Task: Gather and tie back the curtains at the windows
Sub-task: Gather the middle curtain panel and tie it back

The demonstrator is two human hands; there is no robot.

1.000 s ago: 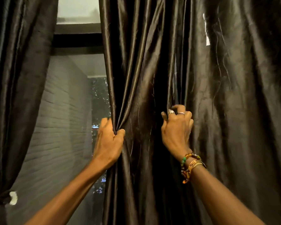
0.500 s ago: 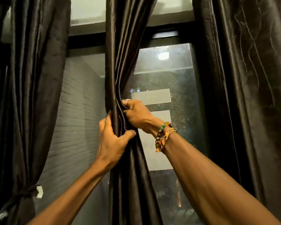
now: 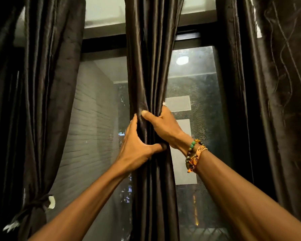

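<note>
A dark shiny curtain panel hangs in the middle of the window, bunched into a narrow column. My left hand grips the bunch from the left, thumb across the front. My right hand, with rings and beaded bracelets at the wrist, wraps round the same bunch from the right, just above the left hand, thumb pressed on the front folds. Another dark curtain hangs at the left, gathered low by a tie. A third curtain hangs loose at the right.
Behind the curtains is a dark window frame with glass showing a grey brick wall and a reflected ceiling light. White tags hang from the left curtain's tie.
The middle curtain went from spread wide to a tight bunch. My right hand swept left with the folds to meet the left hand, and now grips higher with its thumb in front.
</note>
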